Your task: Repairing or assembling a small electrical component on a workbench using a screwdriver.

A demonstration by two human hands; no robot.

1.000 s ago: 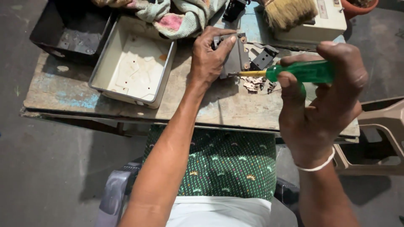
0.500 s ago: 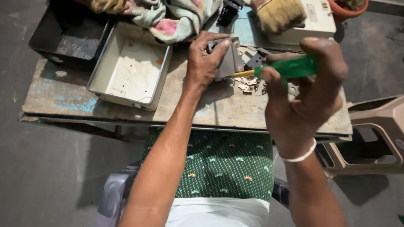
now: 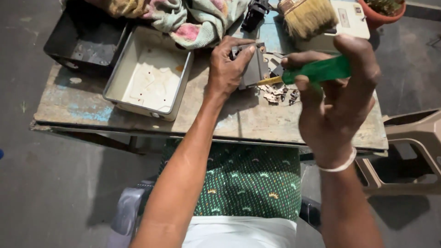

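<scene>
My left hand (image 3: 228,66) grips a small dark grey electrical part (image 3: 254,69) and holds it upright on the worn wooden table (image 3: 248,121). My right hand (image 3: 337,98) is closed around a green-handled screwdriver (image 3: 317,71); its yellow shank and tip point left and touch the part's right side. Several small metal pieces (image 3: 278,94) lie on the table just under the tip.
A shallow cream metal box (image 3: 149,80) sits left of my hands, a black tray (image 3: 80,43) behind it. A coloured cloth (image 3: 193,18), a wide paintbrush (image 3: 308,16), a cream device (image 3: 351,20) and a clay pot (image 3: 381,11) line the far edge. A brown plastic chair (image 3: 409,151) stands right.
The view has shifted slightly, and my right hand with the screwdriver has edged closer to the part. My left hand keeps its grip on the part.
</scene>
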